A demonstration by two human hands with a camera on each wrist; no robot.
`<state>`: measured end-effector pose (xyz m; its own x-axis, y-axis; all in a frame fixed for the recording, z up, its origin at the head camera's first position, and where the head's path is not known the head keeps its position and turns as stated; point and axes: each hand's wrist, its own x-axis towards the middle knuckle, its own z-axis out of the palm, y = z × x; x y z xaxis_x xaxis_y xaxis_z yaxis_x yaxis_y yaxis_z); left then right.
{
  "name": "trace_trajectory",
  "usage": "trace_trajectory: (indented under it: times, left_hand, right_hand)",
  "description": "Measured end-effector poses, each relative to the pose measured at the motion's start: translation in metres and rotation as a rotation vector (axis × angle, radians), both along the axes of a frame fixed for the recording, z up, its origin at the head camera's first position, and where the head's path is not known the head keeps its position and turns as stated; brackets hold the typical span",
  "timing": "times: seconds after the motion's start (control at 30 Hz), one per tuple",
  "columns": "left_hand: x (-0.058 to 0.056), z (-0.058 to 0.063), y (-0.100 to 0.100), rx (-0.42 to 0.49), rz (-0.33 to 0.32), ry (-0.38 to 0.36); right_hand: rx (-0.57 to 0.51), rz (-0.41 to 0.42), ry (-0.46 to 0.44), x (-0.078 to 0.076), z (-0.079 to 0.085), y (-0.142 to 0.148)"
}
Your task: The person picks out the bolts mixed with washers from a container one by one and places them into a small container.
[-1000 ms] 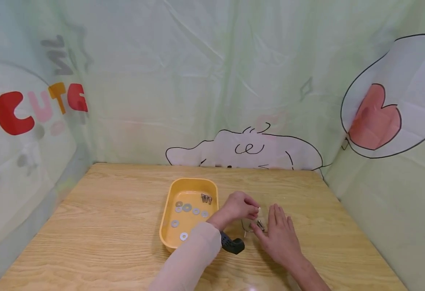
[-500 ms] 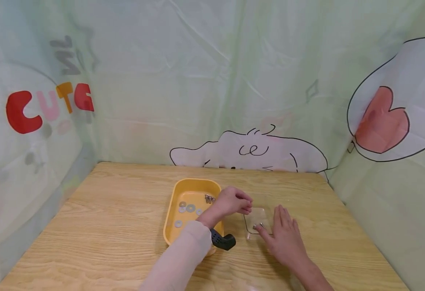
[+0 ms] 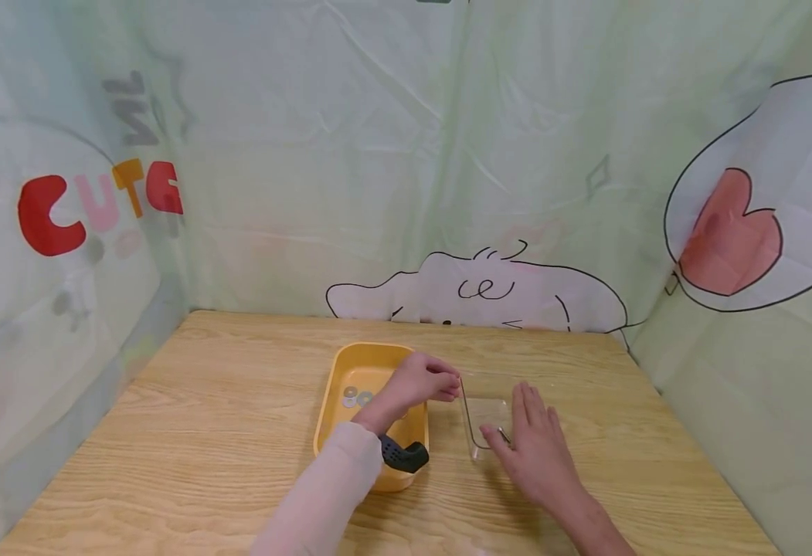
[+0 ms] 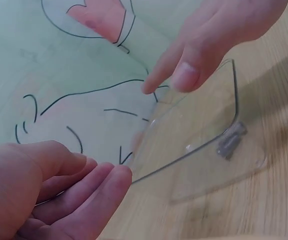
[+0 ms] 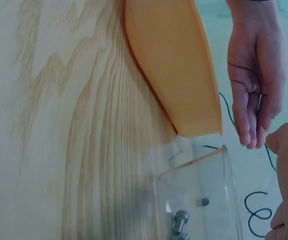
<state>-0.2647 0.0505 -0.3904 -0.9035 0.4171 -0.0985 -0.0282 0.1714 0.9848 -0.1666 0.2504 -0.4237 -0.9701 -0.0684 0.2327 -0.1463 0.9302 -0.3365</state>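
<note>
My left hand [image 3: 416, 380] hangs over the right side of the orange tray [image 3: 329, 421], left of a clear box [image 3: 471, 432]. In the left wrist view, the fingers of my left hand [image 4: 69, 195] are loosely curled, with nothing visible between them. My right hand [image 3: 538, 444] lies flat with straight fingers at the right side of the box; its thumb overlaps the box's near rim. Whether it touches the rim I cannot tell. Metal screws [image 5: 180, 221] lie inside the clear box. Several flat washers [image 3: 351, 393] lie in the tray; my left arm hides part of it.
Both containers stand on a wood-grain table [image 3: 239, 417]. A black device [image 3: 404, 457] sits at my left wrist, above the tray's near right corner. A printed curtain [image 3: 294, 185] encloses the table at the back and sides.
My left hand has moved left, away from above the clear box and over the tray. A small shiny spot at its fingertips no longer shows. My right hand stays at the box.
</note>
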Motion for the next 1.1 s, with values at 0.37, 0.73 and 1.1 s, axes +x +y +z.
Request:
trace_trajectory:
  times: [0.37, 0.73, 1.1]
  left_hand:
    - [-0.007, -0.002, -0.024, 0.022, 0.066, -0.011]
    - [-0.009, -0.009, -0.044, 0.044, 0.106, -0.018]
    - [-0.014, -0.019, -0.058, 0.026, 0.178, -0.040]
  right_hand:
    - [-0.007, 0.042, -0.006, -0.003, 0.003, -0.019]
    - [0.016, 0.080, 0.053, -0.004, 0.003, -0.040]
    - [0.013, 0.136, 0.014, -0.005, 0.000, -0.061]
